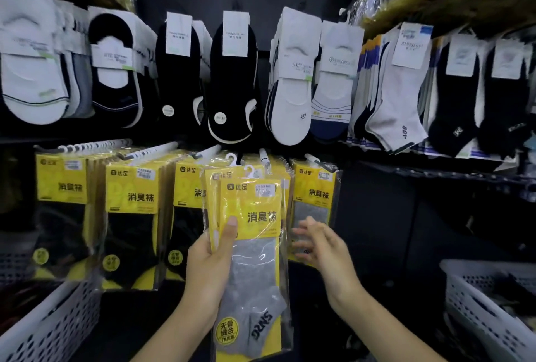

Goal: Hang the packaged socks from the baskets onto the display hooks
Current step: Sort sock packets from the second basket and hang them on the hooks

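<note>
Apparently the left hand (207, 268) grips a small stack of packs (252, 216) in the middle of the view. Its thumb is pressed flat on the yellow card in front and its fingers are curled behind. I think this grip keeps the stack a little fanned, so that the plastic hangers (249, 171) at the top stand free and upright. The packs are raised to the lower row, just under a white hook (264, 155), probably to be threaded onto it.

The right hand (322, 248) holds nothing. Its fingers are loosely spread beside the right edge of the stack, ready, I judge, to take one pack off. It hovers in front of a grey pack (314, 202) already hanging. The left basket (52, 321) and the right basket (487, 303) stand low at the sides; I cannot tell what they contain.

Each card is printed with "消臭袜" and a logo with "达足". A round sticker (226, 331) low on the front pack says "无骨缝合". The grey sock inside has letters like "SNRG", turned upside down. The white labels on the upper socks (293, 77) are too blurred to read.
</note>
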Action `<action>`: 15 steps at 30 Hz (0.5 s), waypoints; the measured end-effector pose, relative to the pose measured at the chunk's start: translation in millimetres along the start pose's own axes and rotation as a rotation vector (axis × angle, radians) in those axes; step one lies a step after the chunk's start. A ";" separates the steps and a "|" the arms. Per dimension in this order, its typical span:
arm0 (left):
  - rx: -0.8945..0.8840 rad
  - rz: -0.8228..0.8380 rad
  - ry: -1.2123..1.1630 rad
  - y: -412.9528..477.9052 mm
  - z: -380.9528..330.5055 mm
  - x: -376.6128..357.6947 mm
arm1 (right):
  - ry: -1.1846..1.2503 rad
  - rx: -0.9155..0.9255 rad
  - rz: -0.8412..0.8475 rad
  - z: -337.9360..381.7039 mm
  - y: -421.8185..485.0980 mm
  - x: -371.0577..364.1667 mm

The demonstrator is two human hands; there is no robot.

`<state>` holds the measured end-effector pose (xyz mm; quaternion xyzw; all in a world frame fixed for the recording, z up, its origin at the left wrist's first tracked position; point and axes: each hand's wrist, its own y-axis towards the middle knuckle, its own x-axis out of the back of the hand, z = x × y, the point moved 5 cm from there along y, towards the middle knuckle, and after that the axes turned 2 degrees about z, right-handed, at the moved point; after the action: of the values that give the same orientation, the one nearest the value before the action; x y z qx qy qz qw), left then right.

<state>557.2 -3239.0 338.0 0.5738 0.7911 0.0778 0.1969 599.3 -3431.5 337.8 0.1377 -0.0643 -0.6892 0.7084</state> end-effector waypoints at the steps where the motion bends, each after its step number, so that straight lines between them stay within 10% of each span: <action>1: -0.006 -0.003 -0.008 -4.4 -3.3 -0.8 | -0.009 0.020 0.063 10.4 -10.0 -9.0; 15: 0.053 0.123 0.068 -22.1 -15.1 -10.2 | 0.184 -0.149 -0.147 15.8 -27.6 41.9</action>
<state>534.5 -3254.3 346.3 0.6236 0.7623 0.0880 0.1495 570.2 -3475.1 340.9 0.1516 0.0625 -0.7265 0.6673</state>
